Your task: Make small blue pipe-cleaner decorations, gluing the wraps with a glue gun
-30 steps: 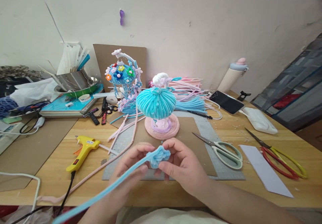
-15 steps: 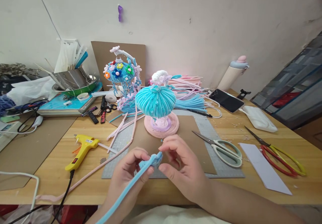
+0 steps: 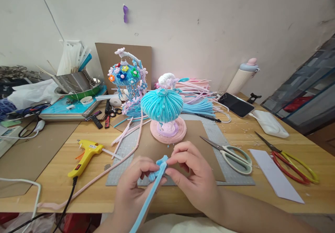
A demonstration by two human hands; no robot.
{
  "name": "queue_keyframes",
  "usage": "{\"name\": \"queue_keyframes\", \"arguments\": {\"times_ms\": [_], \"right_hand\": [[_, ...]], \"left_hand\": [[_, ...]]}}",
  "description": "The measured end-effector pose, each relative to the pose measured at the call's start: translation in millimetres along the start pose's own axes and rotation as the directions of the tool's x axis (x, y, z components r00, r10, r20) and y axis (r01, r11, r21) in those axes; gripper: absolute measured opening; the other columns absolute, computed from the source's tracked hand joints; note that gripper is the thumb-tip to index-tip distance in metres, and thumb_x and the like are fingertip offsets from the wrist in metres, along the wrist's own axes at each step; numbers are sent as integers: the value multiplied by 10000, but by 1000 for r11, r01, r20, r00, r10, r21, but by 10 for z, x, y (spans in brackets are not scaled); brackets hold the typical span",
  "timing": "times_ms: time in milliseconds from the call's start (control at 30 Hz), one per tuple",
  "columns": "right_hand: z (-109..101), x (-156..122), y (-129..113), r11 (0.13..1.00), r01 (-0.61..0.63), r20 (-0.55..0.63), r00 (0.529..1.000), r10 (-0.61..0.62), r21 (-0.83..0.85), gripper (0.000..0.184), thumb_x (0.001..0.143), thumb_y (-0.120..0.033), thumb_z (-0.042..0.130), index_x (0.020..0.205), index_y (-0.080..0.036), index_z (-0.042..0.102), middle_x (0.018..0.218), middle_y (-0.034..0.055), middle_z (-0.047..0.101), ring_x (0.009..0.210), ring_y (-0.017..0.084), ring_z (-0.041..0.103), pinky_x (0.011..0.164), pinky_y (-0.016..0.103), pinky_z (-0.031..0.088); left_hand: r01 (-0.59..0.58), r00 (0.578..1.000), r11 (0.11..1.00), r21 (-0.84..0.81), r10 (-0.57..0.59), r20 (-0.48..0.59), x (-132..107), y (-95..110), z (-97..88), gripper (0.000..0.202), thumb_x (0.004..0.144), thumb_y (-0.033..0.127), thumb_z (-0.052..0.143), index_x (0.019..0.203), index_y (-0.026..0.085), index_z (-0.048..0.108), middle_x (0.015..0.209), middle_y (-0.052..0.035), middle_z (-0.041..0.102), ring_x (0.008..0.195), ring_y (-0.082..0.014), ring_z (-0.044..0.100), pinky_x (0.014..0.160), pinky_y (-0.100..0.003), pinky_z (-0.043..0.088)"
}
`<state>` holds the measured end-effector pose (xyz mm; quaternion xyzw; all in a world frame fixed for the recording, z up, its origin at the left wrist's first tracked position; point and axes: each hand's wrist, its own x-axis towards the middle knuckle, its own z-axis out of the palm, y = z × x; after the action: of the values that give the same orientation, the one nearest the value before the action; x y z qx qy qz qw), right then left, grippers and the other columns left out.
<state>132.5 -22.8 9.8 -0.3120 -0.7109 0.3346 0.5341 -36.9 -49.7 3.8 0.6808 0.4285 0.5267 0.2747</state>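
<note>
A light blue fuzzy pipe cleaner point(image 3: 146, 204) is bent into a small bunched shape at its upper end, and its long tail runs down towards me. My left hand point(image 3: 132, 180) is closed around the bunched part between thumb and fingers. At that part's right edge, the thumb and forefinger of my right hand point(image 3: 195, 177) pinch the pipe cleaner, with the other fingers curled. Just beyond my hands stands a turquoise pleated dome point(image 3: 162, 107) of pipe cleaners on a round pink base point(image 3: 154, 135), with white and pink pieces on top.
A yellow hot glue gun point(image 3: 87, 154) lies at left. Scissors with pale green handles point(image 3: 237, 159), a white strip point(image 3: 276, 175) and red-and-yellow-handled scissors point(image 3: 288, 166) lie at right. Behind are a flowered ornament point(image 3: 125, 75), pipe cleaner bundles point(image 3: 199, 107) and a phone point(image 3: 235, 104).
My right fingers have come in onto the blue pipe cleaner. Its bunched part has turned in my left hand, and the tail has swung to the right.
</note>
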Motion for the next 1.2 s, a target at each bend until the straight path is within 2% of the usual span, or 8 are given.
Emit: {"name": "queue_keyframes", "arguments": {"times_ms": [300,500,633,767,867,967,1100,1200], "right_hand": [[13,10,0,997,-43,19,999,42,65,76,822,-158,612,872,-205,646,853,32,526,692,124,540,551,228,441],[0,-7,-19,995,-37,81,996,30,91,74,849,-146,559,872,-206,595,868,31,506,695,125,525,556,236,438],[-3,-7,-28,1000,8,105,994,-11,27,91,842,-117,519,867,-201,540,873,29,490,717,128,504,587,243,427],[-3,-3,-24,999,31,124,992,-26,-35,92,831,-104,498,830,-196,497,858,18,470,714,122,484,600,243,400],[-6,1,-21,999,35,123,992,-30,-42,95,832,-101,492,831,-196,488,859,17,465,704,118,470,587,238,387],[-8,4,-20,998,52,110,993,-48,-33,101,830,-95,494,832,-196,484,857,15,466,690,117,460,576,238,377],[-17,2,-25,998,66,97,993,-63,-21,109,834,-87,492,835,-196,484,862,15,465,711,120,460,603,245,381],[-27,0,-31,998,55,97,994,-56,9,101,859,-96,469,852,-196,485,869,20,461,759,134,467,656,266,392]], "left_hand": [[-225,973,937,265,232,6,-2,54,-24,370,702,1,673,968,249,604,813,-31,639,730,-173,585,644,-286,465],[-263,963,940,216,270,-4,-20,40,-30,470,657,-33,680,1018,264,628,820,-37,669,727,-188,594,631,-292,470],[-174,983,981,82,178,-35,-47,7,9,392,672,-8,683,953,261,642,779,-30,648,700,-182,571,611,-283,448],[19,996,988,-155,-32,-80,-68,25,104,233,693,71,707,842,241,649,712,-6,570,647,-146,512,558,-243,398],[155,969,919,-363,-213,-126,-69,51,163,123,703,159,726,776,224,651,710,-3,546,660,-134,501,558,-223,389],[252,935,822,-511,-343,-92,-59,52,169,107,713,220,731,752,217,632,713,11,530,666,-115,489,585,-203,394],[314,924,735,-601,-381,18,-50,33,129,120,731,259,721,782,224,618,754,17,542,713,-113,501,643,-197,411],[342,901,688,-640,-433,17,-52,54,110,135,728,278,725,785,224,616,764,21,548,721,-110,500,658,-192,409]]}}
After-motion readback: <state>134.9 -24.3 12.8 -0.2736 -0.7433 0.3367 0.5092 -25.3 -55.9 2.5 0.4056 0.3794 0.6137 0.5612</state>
